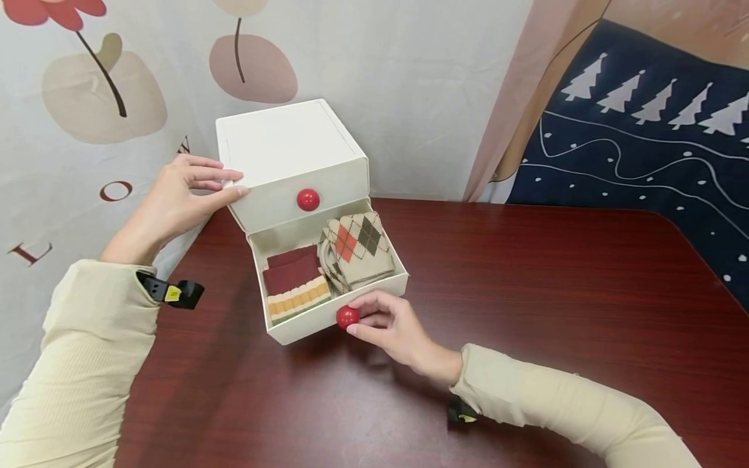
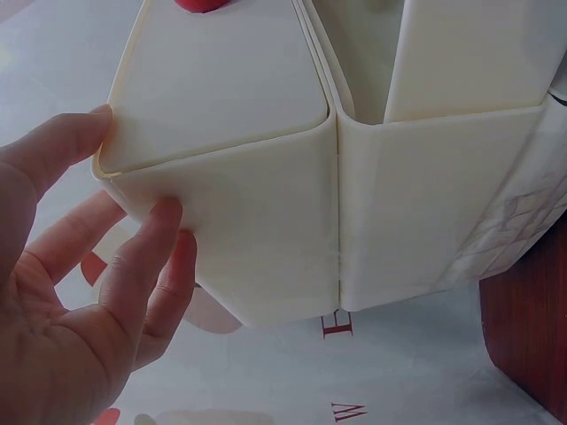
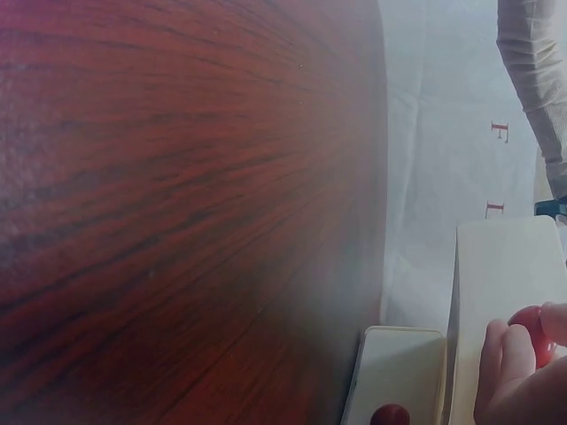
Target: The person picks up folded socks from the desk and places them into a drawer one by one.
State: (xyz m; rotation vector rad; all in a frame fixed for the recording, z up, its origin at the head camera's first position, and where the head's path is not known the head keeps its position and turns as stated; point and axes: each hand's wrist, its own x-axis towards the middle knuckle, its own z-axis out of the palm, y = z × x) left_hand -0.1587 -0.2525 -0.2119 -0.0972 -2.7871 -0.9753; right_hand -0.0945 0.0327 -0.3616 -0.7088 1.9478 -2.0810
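A white two-drawer box (image 1: 289, 140) stands on the table, its upper drawer (image 1: 269, 205) closed and its lower drawer (image 1: 307, 335) pulled out. Inside the lower drawer lie folded maroon socks with striped cuffs (image 1: 295, 276) on the left and folded beige argyle socks (image 1: 363, 244) on the right. My right hand (image 1: 398, 328) pinches the lower drawer's red knob (image 1: 348, 316) between thumb and fingers. At the box's upper left front corner, my left hand (image 1: 184, 192) rests with spread fingers; in the left wrist view, fingertips (image 2: 166, 211) touch the side wall.
The upper drawer carries another red knob (image 1: 308, 199). Under the box is a dark red wooden table (image 1: 497, 292). Close behind it hangs a pale printed curtain (image 1: 398, 84), with a navy cloth showing trees (image 1: 638, 149) at the right.
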